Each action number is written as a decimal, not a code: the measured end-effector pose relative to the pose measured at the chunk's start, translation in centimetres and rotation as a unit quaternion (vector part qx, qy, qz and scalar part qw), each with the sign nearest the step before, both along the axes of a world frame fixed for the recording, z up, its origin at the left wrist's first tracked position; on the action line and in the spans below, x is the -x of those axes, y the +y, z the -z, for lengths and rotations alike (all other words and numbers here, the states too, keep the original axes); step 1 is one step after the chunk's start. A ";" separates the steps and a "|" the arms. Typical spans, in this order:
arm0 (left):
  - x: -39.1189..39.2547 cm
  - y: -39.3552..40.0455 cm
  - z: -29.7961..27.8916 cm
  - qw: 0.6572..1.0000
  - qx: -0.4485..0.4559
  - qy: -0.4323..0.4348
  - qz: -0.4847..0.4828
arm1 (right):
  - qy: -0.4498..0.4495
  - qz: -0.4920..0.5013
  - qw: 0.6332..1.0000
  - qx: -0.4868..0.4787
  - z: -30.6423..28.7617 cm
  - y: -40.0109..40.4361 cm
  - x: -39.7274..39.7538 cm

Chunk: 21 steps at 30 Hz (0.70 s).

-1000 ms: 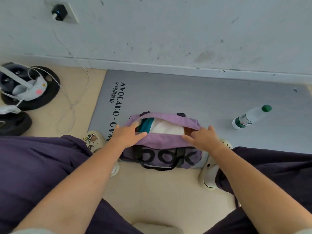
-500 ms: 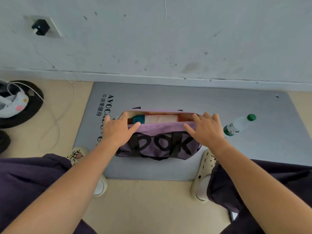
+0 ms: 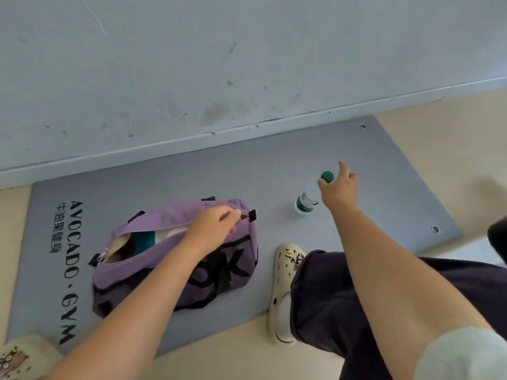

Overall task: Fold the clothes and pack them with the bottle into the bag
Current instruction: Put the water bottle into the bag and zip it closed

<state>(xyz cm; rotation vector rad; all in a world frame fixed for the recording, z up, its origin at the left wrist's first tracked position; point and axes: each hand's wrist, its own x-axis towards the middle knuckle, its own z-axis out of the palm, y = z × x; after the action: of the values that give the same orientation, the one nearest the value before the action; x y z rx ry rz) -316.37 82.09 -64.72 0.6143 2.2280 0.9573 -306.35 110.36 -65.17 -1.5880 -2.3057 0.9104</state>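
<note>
The purple duffel bag (image 3: pixel 153 272) lies on the grey gym mat (image 3: pixel 192 174), its top open at the left end. Folded clothes (image 3: pixel 144 239), teal and white, show inside the opening. My left hand (image 3: pixel 214 229) rests on the bag's top near its right end, with the fingertips pinching the fabric edge. To the right of the bag a clear water bottle (image 3: pixel 306 202) with a green cap lies on the mat. My right hand (image 3: pixel 338 192) hovers over the bottle's neck with its fingers spread, not wrapped round it.
A pale wall (image 3: pixel 247 64) and skirting run along the mat's far edge. My right foot in a cream clog (image 3: pixel 284 294) stands on the mat's near edge beside the bag. The other clog (image 3: pixel 24 355) is at the bottom left.
The view has swung right. My right hand left the bag and reached out over the bottle. My left hand moved along the bag's top from its left end to its right end.
</note>
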 end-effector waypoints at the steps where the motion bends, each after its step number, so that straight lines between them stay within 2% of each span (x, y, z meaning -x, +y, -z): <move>1: -0.2 1.5 0.3 0.999 -0.022 -0.024 -0.005 | 0.006 -0.002 0.999 0.039 0.8 1.0 0.0; 3: -0.6 3.8 0.8 0.997 -0.049 -0.053 -0.019 | 0.025 0.001 0.996 0.082 2.5 2.1 0.3; 6: -1.4 5.1 1.4 0.997 -0.048 -0.064 -0.009 | 0.039 -0.018 0.997 0.061 3.8 2.2 0.8; 10: -2.3 4.4 1.5 0.994 -0.056 -0.083 -0.035 | -0.010 -0.142 0.990 -0.008 4.2 1.3 1.8; 14: -2.7 2.7 1.3 0.991 -0.044 -0.098 -0.077 | -0.098 -0.281 0.954 0.033 4.8 -0.7 3.6; 16: -1.9 1.3 2.3 0.998 0.000 -0.030 -0.051 | -0.150 -0.316 0.937 0.026 6.6 -1.9 4.6; 18: -0.3 -0.3 4.1 0.992 0.067 0.105 0.002 | -0.196 -0.325 0.925 0.022 9.1 -2.8 5.5; 19: 0.5 -1.1 5.2 0.984 0.095 0.146 0.029 | -0.196 -0.318 0.927 0.019 10.4 -3.1 5.8; 21: 2.0 -2.0 7.5 0.972 0.141 0.173 0.071 | -0.179 -0.315 0.932 -0.023 12.9 -3.4 6.8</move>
<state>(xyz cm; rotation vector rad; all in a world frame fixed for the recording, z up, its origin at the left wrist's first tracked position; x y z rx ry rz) -318.41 80.14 -72.26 0.8455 2.5215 0.4748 -313.17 106.92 -78.11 -1.0576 -3.1606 0.7004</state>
